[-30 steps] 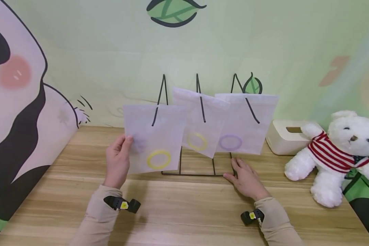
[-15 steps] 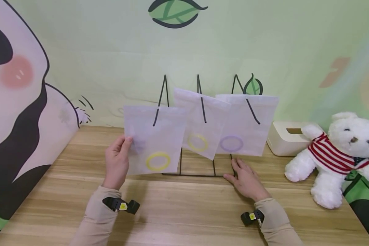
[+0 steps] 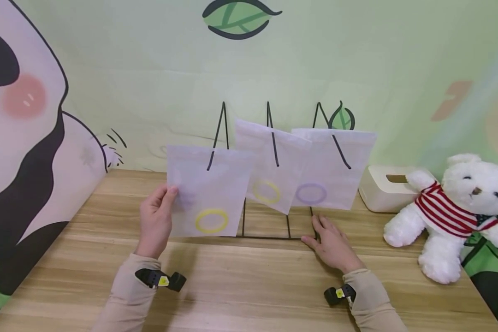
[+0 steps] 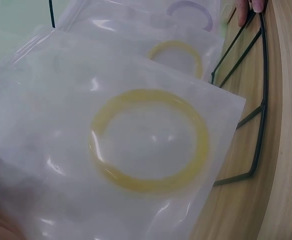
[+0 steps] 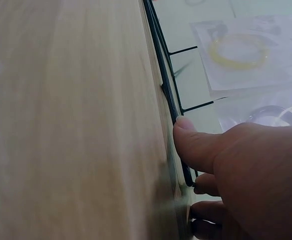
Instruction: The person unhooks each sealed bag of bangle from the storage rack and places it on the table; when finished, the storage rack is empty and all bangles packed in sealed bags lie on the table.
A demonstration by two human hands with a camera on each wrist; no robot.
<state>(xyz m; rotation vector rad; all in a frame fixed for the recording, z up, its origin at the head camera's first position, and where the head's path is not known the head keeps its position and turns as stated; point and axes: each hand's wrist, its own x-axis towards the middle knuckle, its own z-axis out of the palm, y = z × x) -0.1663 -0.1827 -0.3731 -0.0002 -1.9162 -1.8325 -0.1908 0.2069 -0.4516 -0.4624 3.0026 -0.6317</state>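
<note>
My left hand (image 3: 155,221) pinches the left edge of a translucent zip bag (image 3: 216,184) with a yellow ring (image 4: 150,185) inside. A black wire prong (image 3: 211,159) comes through near the top of this bag. Behind and to its right, a second bag (image 3: 255,152) with a yellow ring and a third bag (image 3: 352,184) with a purple ring hang on the other prongs of the black wire rack (image 3: 269,238). At the rack's front right corner my right hand (image 3: 336,244) holds the base, thumb on the front bar (image 5: 171,95) and fingers around the side.
Right of the rack stands a white tissue box (image 3: 379,186). A white teddy bear (image 3: 452,203) in a striped shirt sits by the table's right edge. The wooden table (image 3: 249,286) meets a green printed backdrop (image 3: 149,83) behind the rack.
My left hand has shifted slightly left, and the lower part of the left bag has gone with it. The right hand stays at the rack's corner.
</note>
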